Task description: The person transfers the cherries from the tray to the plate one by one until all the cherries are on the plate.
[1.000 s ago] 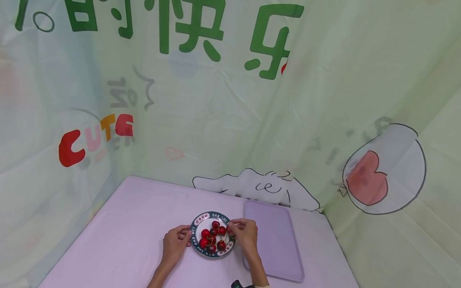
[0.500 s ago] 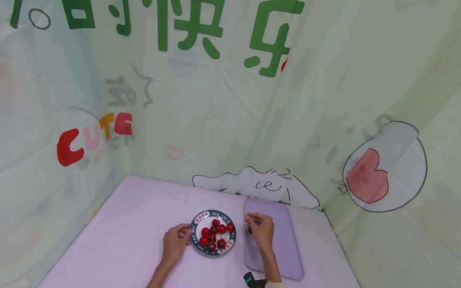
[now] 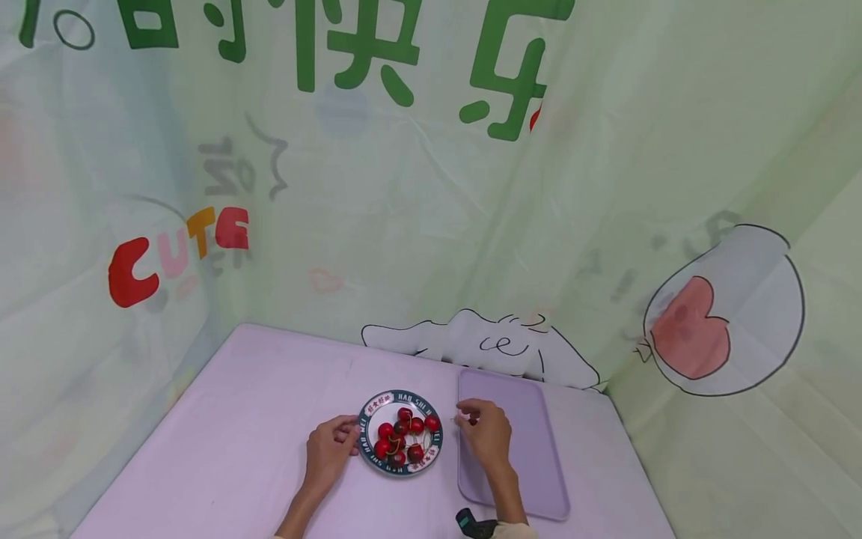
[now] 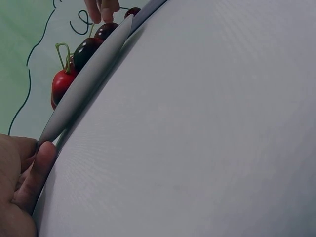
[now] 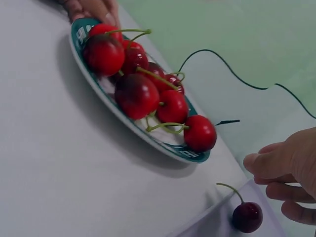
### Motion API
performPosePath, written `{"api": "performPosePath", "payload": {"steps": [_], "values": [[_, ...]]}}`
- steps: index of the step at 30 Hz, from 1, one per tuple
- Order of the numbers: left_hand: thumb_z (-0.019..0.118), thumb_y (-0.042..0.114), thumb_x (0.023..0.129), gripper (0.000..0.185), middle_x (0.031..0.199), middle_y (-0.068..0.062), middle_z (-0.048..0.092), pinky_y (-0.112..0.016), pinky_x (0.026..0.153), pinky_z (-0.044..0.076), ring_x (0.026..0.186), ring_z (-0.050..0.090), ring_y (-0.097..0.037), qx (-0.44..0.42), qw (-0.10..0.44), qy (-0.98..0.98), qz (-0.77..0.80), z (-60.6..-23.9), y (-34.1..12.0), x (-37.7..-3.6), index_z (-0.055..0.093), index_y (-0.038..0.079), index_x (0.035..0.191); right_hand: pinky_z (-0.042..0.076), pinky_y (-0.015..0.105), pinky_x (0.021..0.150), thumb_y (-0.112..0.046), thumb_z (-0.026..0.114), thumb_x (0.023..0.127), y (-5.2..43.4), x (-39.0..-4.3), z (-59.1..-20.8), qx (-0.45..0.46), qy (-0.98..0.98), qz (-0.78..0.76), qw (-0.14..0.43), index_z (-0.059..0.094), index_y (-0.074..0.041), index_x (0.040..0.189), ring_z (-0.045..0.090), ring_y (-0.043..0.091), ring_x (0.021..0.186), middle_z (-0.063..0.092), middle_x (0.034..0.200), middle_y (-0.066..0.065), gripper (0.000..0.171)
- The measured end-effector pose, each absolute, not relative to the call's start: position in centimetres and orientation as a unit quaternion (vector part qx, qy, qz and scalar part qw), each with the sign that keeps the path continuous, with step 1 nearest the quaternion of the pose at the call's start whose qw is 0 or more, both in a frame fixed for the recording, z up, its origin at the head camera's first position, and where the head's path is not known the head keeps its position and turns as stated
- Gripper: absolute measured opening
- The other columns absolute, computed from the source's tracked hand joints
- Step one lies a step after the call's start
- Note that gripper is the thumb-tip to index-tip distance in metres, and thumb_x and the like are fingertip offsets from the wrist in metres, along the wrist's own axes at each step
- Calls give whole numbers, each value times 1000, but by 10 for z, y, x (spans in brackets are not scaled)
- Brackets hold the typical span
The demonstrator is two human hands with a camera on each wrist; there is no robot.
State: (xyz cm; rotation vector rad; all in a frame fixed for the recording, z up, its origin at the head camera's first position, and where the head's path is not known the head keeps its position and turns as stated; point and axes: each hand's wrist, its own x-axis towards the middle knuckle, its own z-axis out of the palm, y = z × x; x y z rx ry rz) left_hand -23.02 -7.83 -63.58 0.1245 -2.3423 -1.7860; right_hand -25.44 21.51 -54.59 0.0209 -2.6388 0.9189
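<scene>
A round plate with a dark green lettered rim (image 3: pixel 434 454) stands on the table, holding several red cherries (image 3: pixel 399 442) with green stems. At its left edge my left hand (image 3: pixel 329 451) pinches the rim, thumb and fingers against it in the left wrist view. My right hand (image 3: pixel 488 436) hovers over the left side of a lilac tray (image 3: pixel 536 457), fingers loosely bent and holding nothing. Just below those fingers a single dark cherry (image 5: pixel 247 217) lies on the tray near its edge, stem up and apart from the hand.
The plate and tray stand side by side on a pale cloth-covered table (image 3: pixel 256 419), with a narrow gap between them. Printed fabric (image 3: pixel 404 224) hangs behind and along both sides. A dark strap device (image 3: pixel 475 524) is on the right wrist.
My right hand has gone from the plate's right rim to the tray with a cherry by its stem, and has let it go there. My left hand stays at the plate.
</scene>
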Motion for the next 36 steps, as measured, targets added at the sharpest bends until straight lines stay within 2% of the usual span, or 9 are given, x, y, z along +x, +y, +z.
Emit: {"api": "performPosePath", "payload": {"steps": [4,8,10,13,22,36], "values": [[74,11,104,27,95,-7,77,-13,67,60,65,70,-7,45,92,-791,-603,-632,-78,-229,77,2,130,45,27,67,-1,91,84,216,-263,-561,29,-941,287,176,86,-10,105,63,16,76,80,92,9,24],[74,11,104,27,94,-6,77,-14,66,60,65,71,-8,46,90,-792,-602,-631,-78,-229,77,2,129,52,33,72,1,91,82,215,-267,-568,48,-946,264,183,86,-10,105,66,18,84,79,92,6,26],[73,11,105,27,94,-6,76,-15,66,60,65,71,-9,45,89,-792,-602,-632,-79,-230,77,2,129,56,39,76,2,89,82,214,-267,-568,53,-948,259,176,86,-10,106,68,21,89,79,94,6,27],[73,10,105,26,94,-6,76,-15,65,61,66,71,-9,45,89,-793,-601,-632,-79,-230,77,2,130,58,42,79,3,87,83,213,-268,-569,59,-953,246,165,86,-10,107,68,22,92,78,96,5,27],[74,9,104,26,93,-6,76,-15,64,60,64,70,-8,41,96,-790,-604,-632,-79,-229,77,1,128,47,33,74,1,88,82,209,-269,-570,71,-965,196,159,86,-9,104,56,14,83,80,94,2,24],[73,9,104,26,92,-6,76,-15,65,60,64,71,-9,37,90,-786,-611,-631,-80,-230,77,1,128,43,32,72,-2,90,84,209,-281,-581,88,-971,157,159,86,-12,95,51,13,78,75,83,-1,15]]}}
